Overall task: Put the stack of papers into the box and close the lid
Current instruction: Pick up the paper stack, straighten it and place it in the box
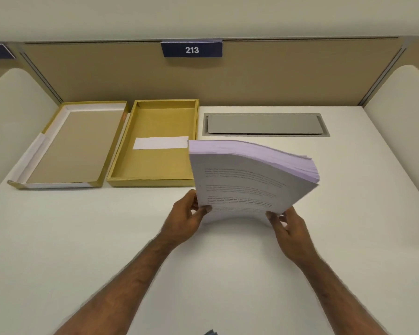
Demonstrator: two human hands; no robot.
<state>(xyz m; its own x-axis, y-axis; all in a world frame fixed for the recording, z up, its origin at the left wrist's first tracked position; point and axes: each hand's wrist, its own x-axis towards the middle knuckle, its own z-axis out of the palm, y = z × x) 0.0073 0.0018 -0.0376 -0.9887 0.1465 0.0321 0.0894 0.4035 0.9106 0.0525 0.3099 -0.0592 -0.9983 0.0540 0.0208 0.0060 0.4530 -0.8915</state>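
Right now I grip the papers [247, 180] by their near edge, my left hand [186, 218] pinching one corner and my right hand [288, 226] the other, thumbs on top; the fingers beneath are hidden. Lifted clear of the desk [107, 238], the stack sags and fans at its far right corner, and its blurred print is unreadable. Its far left corner covers the right near rim of the open box [155, 182]. Left of the box, the lid [70, 146] lies upturned. A dark thing at the bottom edge is cut off.
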